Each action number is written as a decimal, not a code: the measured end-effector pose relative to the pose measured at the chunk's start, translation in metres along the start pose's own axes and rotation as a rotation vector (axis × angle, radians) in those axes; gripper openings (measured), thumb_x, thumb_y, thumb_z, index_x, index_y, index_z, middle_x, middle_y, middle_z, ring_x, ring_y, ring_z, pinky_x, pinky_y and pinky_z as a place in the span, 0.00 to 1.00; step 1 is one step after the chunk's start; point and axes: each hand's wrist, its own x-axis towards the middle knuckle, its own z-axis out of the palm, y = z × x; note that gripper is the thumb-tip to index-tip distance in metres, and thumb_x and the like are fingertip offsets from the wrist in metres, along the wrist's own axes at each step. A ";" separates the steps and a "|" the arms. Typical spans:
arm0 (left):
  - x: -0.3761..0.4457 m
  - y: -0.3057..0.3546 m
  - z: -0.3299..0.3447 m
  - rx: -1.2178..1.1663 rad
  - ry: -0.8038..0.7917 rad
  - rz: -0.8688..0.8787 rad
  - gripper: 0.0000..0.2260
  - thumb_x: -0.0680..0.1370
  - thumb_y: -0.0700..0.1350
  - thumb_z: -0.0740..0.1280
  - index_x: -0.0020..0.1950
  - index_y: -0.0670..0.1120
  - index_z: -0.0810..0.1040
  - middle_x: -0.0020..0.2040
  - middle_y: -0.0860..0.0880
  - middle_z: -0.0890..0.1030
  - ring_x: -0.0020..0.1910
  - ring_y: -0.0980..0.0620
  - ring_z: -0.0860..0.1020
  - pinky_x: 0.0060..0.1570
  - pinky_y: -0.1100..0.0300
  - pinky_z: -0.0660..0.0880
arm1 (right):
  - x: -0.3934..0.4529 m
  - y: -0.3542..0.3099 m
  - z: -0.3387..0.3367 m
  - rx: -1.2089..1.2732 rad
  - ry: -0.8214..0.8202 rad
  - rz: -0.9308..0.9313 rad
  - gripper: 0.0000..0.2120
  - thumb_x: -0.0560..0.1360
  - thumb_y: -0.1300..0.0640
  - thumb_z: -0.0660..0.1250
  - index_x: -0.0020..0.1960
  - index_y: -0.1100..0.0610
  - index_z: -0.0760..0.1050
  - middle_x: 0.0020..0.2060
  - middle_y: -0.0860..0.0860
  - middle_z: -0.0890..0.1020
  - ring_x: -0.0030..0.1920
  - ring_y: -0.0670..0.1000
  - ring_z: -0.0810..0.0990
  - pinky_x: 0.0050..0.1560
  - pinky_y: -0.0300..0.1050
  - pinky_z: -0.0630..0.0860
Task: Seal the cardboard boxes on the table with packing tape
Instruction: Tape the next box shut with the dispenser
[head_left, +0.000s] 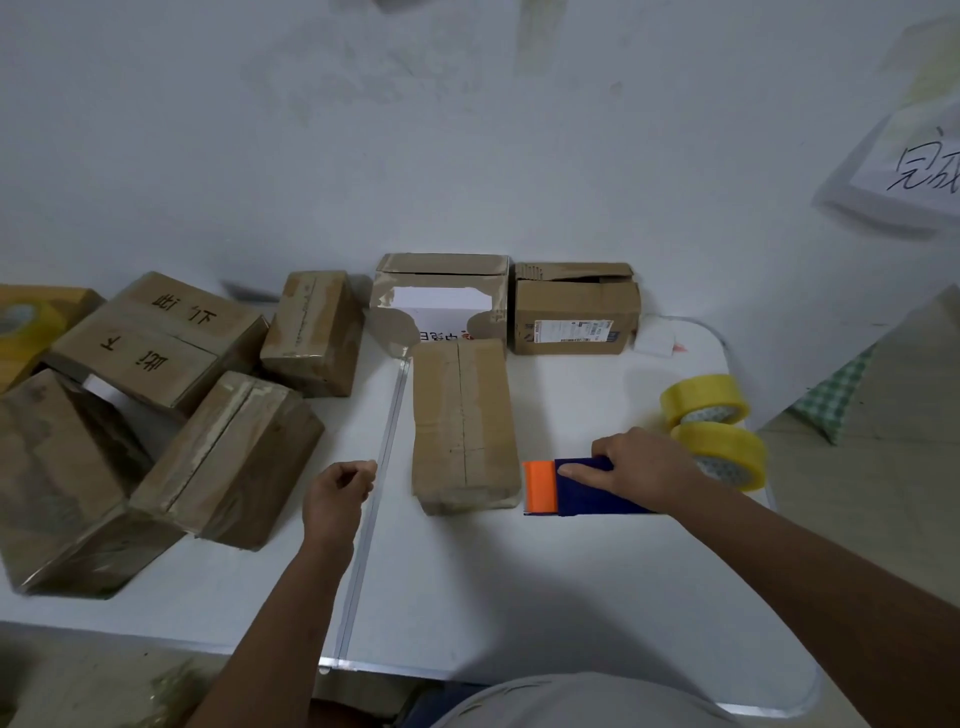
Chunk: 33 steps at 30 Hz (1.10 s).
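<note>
A long cardboard box (462, 421) lies in the middle of the white table (519, 587), its top seam facing up. Right of it sits a blue tape dispenser (582, 491) with an orange front piece. My right hand (639, 467) lies on top of the dispenser, fingers wrapped over it. My left hand (340, 493) hovers left of the box with its fingers loosely curled, holding nothing. Two yellow tape rolls (719, 431) stand just beyond my right hand.
Several cardboard boxes (171, 415) are piled on the left half of the table, with another yellow tape roll (23, 332) at the far left. Two more boxes (571, 312) stand at the back against the wall. The table's right edge is close behind the tape rolls.
</note>
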 end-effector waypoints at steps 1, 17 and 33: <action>0.000 -0.001 0.000 -0.008 0.001 -0.011 0.03 0.78 0.46 0.71 0.46 0.48 0.82 0.44 0.47 0.83 0.45 0.49 0.80 0.44 0.59 0.75 | 0.002 -0.002 0.000 -0.007 -0.007 0.001 0.35 0.70 0.23 0.49 0.42 0.52 0.76 0.33 0.48 0.77 0.35 0.48 0.77 0.33 0.42 0.68; -0.014 -0.012 0.013 0.016 -0.023 -0.107 0.14 0.76 0.49 0.74 0.55 0.43 0.76 0.49 0.47 0.79 0.49 0.49 0.77 0.47 0.58 0.71 | 0.034 -0.006 0.002 -0.147 -0.021 0.021 0.33 0.70 0.22 0.47 0.35 0.50 0.71 0.31 0.47 0.76 0.34 0.46 0.76 0.36 0.43 0.74; 0.006 -0.014 0.020 0.216 -0.124 -0.092 0.24 0.70 0.53 0.78 0.57 0.47 0.71 0.50 0.48 0.75 0.47 0.54 0.74 0.40 0.61 0.70 | 0.047 -0.017 0.006 -0.115 -0.158 0.054 0.33 0.73 0.25 0.49 0.43 0.53 0.76 0.36 0.49 0.77 0.38 0.49 0.77 0.43 0.45 0.75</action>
